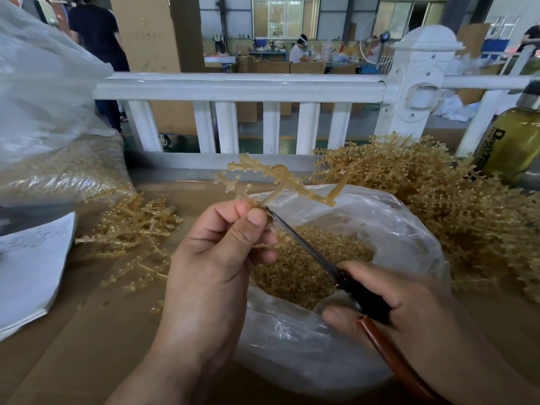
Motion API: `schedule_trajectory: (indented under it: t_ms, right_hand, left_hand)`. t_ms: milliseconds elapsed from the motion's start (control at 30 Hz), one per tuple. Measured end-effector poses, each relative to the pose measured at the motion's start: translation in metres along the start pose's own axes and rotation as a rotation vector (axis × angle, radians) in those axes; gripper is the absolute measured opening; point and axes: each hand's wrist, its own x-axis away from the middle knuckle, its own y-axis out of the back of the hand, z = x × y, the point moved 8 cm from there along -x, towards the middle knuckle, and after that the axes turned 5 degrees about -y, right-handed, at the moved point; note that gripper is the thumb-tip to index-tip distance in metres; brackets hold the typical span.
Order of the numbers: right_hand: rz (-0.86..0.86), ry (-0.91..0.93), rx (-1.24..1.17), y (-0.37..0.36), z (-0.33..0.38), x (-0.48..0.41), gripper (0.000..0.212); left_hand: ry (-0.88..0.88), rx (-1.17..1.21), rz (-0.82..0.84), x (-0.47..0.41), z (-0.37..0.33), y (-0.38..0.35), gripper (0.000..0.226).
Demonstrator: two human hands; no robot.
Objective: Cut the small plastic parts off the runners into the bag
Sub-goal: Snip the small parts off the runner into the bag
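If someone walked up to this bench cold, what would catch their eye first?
Centre frame, the left hand pinches a tan runner above the open clear bag, while the right hand grips scissors whose tip meets it. Next, the heap of runners at the right, by the white railing.

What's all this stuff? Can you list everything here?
Runner: one, tan, held above the open bag.
Scissors: one pair, black and brown, tip at the runner.
Open bag: one, clear, centre.
Loose parts: many, tan, inside the open bag.
Runner piles: two, tan, either side of the open bag.
Full bag: one, clear, far left.
Papers: stack, white, left edge.
Bottle: one, olive, far right.
Railing: one, white, across the back.
Left hand: pinches the runner.
Right hand: grips the scissors.
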Motion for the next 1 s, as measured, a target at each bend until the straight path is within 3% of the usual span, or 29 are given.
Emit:
schedule_trajectory:
  t_ms: [1000]
  right_hand:
    - [-0.044,0.035,0.018,0.0031,-0.0005,-0.0008,0.044]
  left_hand:
    - [0.015,-0.030,-0.021,0.0019,0.0001,-0.0008,0.013]
